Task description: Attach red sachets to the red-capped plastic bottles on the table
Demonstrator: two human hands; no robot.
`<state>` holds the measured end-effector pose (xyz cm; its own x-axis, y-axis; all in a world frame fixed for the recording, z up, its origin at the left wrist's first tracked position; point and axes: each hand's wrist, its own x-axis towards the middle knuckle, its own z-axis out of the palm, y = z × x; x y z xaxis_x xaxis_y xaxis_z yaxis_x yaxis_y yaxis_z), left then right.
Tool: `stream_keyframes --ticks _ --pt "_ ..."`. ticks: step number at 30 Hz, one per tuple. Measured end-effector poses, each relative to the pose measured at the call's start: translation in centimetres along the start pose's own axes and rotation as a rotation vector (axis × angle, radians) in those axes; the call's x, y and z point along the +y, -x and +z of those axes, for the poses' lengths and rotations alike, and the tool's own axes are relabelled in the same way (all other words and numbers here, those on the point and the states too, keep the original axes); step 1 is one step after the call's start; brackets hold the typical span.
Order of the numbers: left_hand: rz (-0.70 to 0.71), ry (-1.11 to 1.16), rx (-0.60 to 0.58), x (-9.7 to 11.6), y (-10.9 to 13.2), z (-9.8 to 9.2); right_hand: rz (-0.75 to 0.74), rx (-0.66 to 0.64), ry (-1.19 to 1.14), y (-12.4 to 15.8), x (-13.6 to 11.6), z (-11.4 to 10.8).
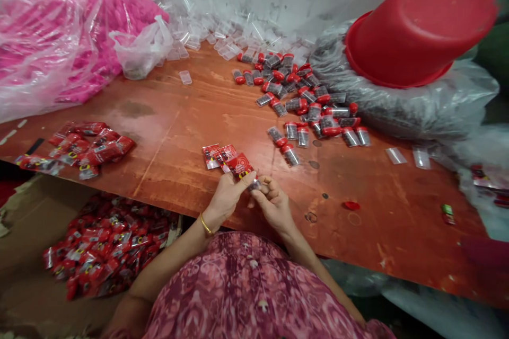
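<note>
My left hand pinches a printed red packet between thumb and fingers above the table's front edge. At the packet's lower end, my right hand has its fingers curled around a small dark-filled clear container, partly hidden by the fingers. Two more flat red packets lie just beyond my left hand. Several clear containers with red caps and dark contents are scattered ahead and to the right of my hands.
Filled red packets lie at the left, above a cardboard box of more packets. Clear empty cases are heaped along the wall. A pink-filled bag stands back left; a red bucket rests on a grey-filled bag at right.
</note>
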<state>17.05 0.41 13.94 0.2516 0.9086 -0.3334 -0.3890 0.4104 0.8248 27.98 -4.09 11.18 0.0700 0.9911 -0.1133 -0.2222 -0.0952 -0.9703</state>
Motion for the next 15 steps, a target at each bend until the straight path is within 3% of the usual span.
stream_keyframes --ticks 6,10,12,14,15 --pt "-0.032 -0.040 -0.036 -0.4 0.4 -0.3 -0.159 0.171 0.122 -0.6 1.6 0.5" --pt "-0.075 -0.121 0.017 0.4 1.2 -2.0 -0.355 0.057 0.440 -1.0 1.5 0.7" --pt "-0.083 -0.172 0.095 1.7 2.2 -4.2 -0.450 0.031 0.693 -1.8 0.6 -0.3" --pt "-0.066 -0.260 0.263 3.7 3.8 -7.8 -0.495 0.150 0.967 -3.0 -0.4 -2.5" --pt "-0.018 -0.353 0.405 4.8 4.8 -10.1 -0.483 0.256 1.098 -3.7 -0.8 -3.8"
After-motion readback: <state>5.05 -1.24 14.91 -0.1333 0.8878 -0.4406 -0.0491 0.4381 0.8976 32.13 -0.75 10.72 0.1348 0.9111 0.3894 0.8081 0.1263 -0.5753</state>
